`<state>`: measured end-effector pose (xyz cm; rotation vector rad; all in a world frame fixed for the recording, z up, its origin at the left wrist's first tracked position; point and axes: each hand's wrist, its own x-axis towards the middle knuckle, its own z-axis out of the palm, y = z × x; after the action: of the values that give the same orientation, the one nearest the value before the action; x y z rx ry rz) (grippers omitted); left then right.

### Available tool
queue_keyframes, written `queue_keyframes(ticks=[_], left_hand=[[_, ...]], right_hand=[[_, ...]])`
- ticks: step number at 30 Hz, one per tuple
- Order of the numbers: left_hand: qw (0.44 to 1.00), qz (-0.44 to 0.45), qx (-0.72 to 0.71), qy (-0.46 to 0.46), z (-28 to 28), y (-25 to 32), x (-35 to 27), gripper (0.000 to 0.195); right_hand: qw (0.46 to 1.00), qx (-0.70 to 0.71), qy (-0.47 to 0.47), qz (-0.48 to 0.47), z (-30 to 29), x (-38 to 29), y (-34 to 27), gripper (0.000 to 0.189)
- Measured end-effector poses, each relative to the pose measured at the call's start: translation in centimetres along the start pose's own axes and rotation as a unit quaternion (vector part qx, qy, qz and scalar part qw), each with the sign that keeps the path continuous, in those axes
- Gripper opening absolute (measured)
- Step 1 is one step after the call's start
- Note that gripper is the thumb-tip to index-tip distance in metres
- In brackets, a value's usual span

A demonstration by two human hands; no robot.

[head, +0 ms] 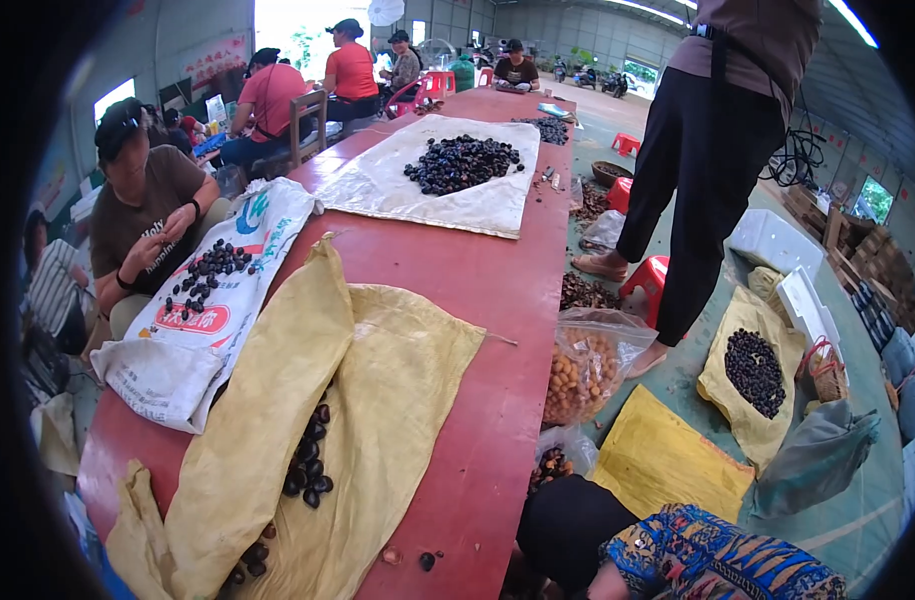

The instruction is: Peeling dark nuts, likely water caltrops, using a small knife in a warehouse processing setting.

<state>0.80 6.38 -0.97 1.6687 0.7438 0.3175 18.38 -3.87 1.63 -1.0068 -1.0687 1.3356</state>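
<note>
Neither my left hand nor my right hand is in view. Before me, on the red tabletop (457,420), lies a yellow woven sack (397,352), partly folded over. Dark round nuts (307,465) lie on it, some half hidden under the fold. Near the table's edge are a loose dark nut (427,561) and a brown shell piece (391,555). To the left, a printed white woven sack (255,225) bears more dark nuts (210,270). Farther up the table, a pale sack (360,180) carries a large heap of dark nuts (465,161).
A seated person (154,217) works at the left. Another person bends down at the lower right (712,555), and one stands beside the table (697,172). On the floor are a plastic bag of orange-brown nuts (585,367), a red stool (649,285) and a yellow sack (667,450).
</note>
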Motion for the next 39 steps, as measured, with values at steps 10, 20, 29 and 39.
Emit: queue_keyframes(ticks=[10,20,29,39], left_hand=[[0.967,0.05,-0.08,0.238,2.7,1.9,-0.8,0.014],[0.909,0.015,-0.388,0.149,2.2,3.4,-1.2,0.026],[0.916,0.057,-0.372,0.139,2.2,2.7,-1.6,0.022],[0.958,0.081,-0.234,0.147,1.7,2.9,-1.6,0.021]], right_hand=[[0.992,-0.114,0.045,-0.039,0.2,0.5,-0.7,0.025],[0.998,-0.048,0.042,0.011,-0.1,0.4,-3.8,0.036],[0.99,-0.138,0.005,0.007,0.9,0.1,-2.6,0.041],[0.989,-0.147,-0.027,0.015,0.9,0.2,-2.6,0.042]])
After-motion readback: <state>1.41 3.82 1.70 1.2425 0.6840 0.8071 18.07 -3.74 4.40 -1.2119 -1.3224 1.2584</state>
